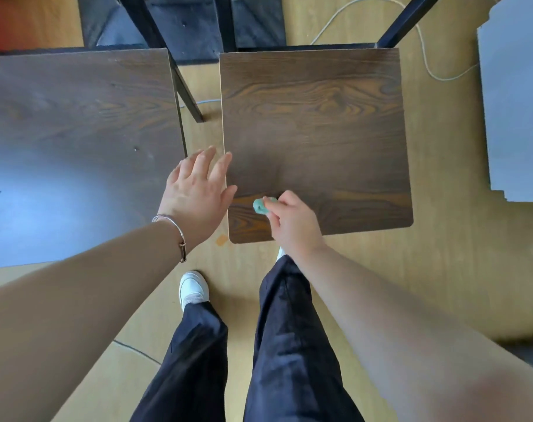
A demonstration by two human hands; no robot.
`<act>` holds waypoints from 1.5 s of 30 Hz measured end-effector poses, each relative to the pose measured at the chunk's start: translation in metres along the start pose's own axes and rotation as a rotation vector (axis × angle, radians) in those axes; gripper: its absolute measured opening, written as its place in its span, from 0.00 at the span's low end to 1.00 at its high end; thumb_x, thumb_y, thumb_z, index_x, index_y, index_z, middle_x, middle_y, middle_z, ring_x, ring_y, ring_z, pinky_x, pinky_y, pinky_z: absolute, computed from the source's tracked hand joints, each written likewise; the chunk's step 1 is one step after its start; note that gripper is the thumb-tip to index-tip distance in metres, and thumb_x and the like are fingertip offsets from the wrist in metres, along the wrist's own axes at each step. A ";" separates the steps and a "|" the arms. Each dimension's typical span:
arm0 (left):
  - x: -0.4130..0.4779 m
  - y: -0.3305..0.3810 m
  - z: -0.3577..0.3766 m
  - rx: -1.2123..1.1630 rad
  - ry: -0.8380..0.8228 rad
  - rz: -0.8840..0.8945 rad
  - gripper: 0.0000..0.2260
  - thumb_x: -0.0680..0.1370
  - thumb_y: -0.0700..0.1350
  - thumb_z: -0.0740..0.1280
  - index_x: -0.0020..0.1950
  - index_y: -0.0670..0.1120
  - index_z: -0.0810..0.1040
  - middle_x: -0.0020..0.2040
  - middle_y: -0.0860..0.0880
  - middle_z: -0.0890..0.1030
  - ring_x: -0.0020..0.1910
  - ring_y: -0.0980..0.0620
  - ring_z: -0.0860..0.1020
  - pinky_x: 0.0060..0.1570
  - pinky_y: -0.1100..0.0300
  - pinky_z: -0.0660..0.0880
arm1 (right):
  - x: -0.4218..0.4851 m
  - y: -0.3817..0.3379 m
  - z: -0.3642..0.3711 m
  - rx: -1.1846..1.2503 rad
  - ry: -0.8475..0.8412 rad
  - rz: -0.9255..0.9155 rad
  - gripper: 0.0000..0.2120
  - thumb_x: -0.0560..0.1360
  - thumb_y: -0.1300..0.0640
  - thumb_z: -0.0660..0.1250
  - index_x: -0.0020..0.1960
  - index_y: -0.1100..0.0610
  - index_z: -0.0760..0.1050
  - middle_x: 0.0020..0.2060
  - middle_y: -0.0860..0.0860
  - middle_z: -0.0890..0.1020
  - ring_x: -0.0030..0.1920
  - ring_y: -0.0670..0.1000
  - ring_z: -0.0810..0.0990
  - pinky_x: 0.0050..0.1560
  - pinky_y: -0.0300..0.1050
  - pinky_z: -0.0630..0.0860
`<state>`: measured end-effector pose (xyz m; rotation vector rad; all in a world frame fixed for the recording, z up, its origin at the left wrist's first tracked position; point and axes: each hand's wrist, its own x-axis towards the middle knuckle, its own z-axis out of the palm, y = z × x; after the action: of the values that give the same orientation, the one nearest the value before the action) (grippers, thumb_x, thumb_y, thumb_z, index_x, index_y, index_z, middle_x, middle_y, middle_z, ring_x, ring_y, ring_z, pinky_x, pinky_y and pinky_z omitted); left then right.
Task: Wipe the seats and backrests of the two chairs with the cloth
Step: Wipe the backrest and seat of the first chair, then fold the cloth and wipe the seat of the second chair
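Two dark wood-grain chair seats stand side by side below me. The right seat (314, 123) fills the middle of the view; the left seat (76, 123) runs off the left edge. My right hand (292, 222) grips a small bunched green cloth (259, 206) and holds it on the right seat's near-left corner. My left hand (198, 190) is flat with its fingers spread, lying over the gap between the seats, its fingertips at the right seat's left edge. The backrests are out of view.
Black chair legs (186, 86) rise between and behind the seats. A pale cable (423, 56) loops on the wooden floor at the back right. A grey box-like block (515, 102) stands at the right edge. My legs and a white shoe (192, 287) are below.
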<state>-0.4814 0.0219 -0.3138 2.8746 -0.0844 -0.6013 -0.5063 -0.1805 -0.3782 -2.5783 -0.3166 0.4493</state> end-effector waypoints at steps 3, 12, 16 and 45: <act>-0.014 -0.005 0.000 -0.013 -0.003 0.016 0.25 0.81 0.54 0.56 0.77 0.48 0.59 0.76 0.43 0.61 0.73 0.40 0.60 0.69 0.43 0.62 | -0.026 -0.012 0.008 0.047 -0.116 0.014 0.15 0.78 0.60 0.65 0.64 0.55 0.79 0.46 0.52 0.74 0.42 0.54 0.77 0.44 0.49 0.79; -0.022 -0.016 0.010 -0.004 0.026 0.059 0.25 0.81 0.54 0.56 0.76 0.48 0.59 0.75 0.43 0.62 0.72 0.40 0.61 0.68 0.42 0.64 | -0.040 0.077 -0.052 0.085 0.337 0.725 0.15 0.80 0.59 0.63 0.66 0.55 0.78 0.53 0.56 0.77 0.47 0.54 0.78 0.50 0.40 0.72; -0.033 -0.023 0.012 0.001 -0.001 0.072 0.25 0.81 0.54 0.56 0.77 0.48 0.57 0.76 0.43 0.61 0.73 0.40 0.60 0.69 0.43 0.62 | -0.044 0.047 -0.024 0.079 0.290 0.649 0.16 0.79 0.61 0.64 0.66 0.55 0.78 0.53 0.55 0.76 0.46 0.52 0.76 0.51 0.40 0.72; -0.104 -0.185 -0.061 -0.211 0.216 -0.260 0.25 0.80 0.53 0.60 0.75 0.47 0.64 0.74 0.44 0.65 0.72 0.41 0.63 0.66 0.43 0.67 | 0.070 -0.262 0.017 1.190 -0.067 0.559 0.10 0.78 0.65 0.68 0.59 0.64 0.79 0.52 0.59 0.84 0.52 0.56 0.85 0.54 0.53 0.82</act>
<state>-0.5495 0.2243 -0.2571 2.7409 0.3670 -0.3149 -0.4845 0.0699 -0.2763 -1.4301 0.5338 0.6507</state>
